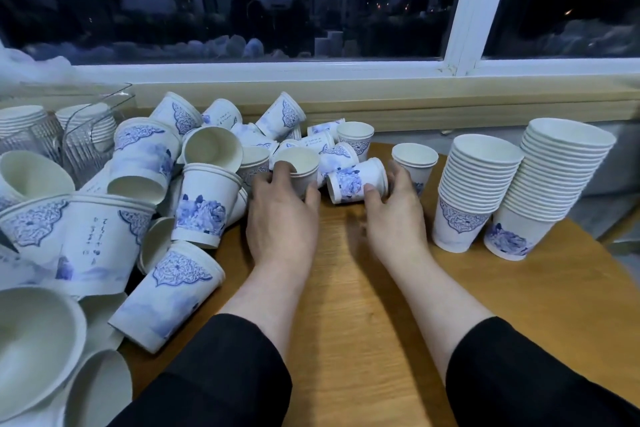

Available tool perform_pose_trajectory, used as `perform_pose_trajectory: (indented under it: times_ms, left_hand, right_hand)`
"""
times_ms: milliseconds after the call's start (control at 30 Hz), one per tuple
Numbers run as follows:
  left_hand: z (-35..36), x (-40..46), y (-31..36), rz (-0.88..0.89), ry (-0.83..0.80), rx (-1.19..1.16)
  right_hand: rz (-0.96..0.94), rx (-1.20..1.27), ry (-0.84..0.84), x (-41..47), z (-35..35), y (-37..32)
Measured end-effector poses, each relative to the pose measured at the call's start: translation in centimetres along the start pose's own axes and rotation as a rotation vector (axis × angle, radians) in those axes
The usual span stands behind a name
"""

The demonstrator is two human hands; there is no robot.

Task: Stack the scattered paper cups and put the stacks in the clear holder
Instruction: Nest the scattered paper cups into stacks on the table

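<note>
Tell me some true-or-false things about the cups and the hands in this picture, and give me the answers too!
1. The right hand holds a cup lying on its side. True.
2. Two tall stacks stand at the right of the table. True.
3. The left hand is flat on the table, touching nothing. False: it grips an upright cup.
4. The clear holder is empty. False: cup stacks already sit inside.

- Paper cups (200, 205): white, with blue flower and lacework prints.
- Bench (349, 288): warm yellow-brown woodgrain.
- Sleeves (221, 374): black.
- Window frame (464, 10): white.
</note>
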State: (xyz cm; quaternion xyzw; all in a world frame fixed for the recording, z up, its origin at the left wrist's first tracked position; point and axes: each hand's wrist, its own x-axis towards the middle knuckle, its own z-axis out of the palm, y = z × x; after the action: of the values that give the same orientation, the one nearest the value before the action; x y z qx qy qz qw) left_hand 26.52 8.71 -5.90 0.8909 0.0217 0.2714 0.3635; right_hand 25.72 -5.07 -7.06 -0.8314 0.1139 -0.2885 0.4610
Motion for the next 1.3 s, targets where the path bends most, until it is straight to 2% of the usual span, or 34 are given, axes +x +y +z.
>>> perform_pose_trajectory:
  times_ms: [300,433,533,633,800,867,967,1033,1167,1300]
  left_hand:
    - [-0.9,-0.6,0.1,0.034,0.086,-0.184]
    - [-1.9,-1.7,0.3,0.049,0.112,-0.328]
    - [-2.1,-2.2,-0.2,0.086,0.064,-0.294]
    - [-1.9,-2.2,-0.6,0.104,0.019,-0.256]
    - [-1.3,-2.0,-0.6,0.131,-0.028,-0.299]
    - [-1.2,-1.8,-0.6,0.114,-0.02,-0.331]
    - [-1.1,-1.3,-0.7,0.091,0.003,-0.382]
    - [-1.1,-1.1,-0.7,0.06,0.021,-0.397]
    - [-0.7,-1.3,-0.7,0.052,0.004,-0.4]
    - [-0.6,-1.4,-0.7,0.035,-0.038,-0.411]
  right_hand:
    - [-0.065,0.065,0.035,-0.5,0.0,-0.3]
    - [-0.244,0.113,0.234,-0.9,-1.1,-1.7]
    - [-0.365,0.19,0.344,-1.4,-1.9,-2.9]
    - [-0.436,0.238,0.274,-1.7,-1.8,-3.3]
    - [-0.59,0.157,-0.015,-2.3,-1.3,-3.9]
    - [-0.619,0.142,-0.067,-2.4,-1.0,-4.0]
    - [-0.543,0.124,0.091,-2.1,-1.2,-3.9]
    - [-0.453,0.018,0.178,-1.4,-1.2,-3.3]
    - [-0.246,-0.251,0.126,0.1,-0.5,-1.8]
    - [-0.083,-0.345,0.093,1.6,-0.3,-1.1]
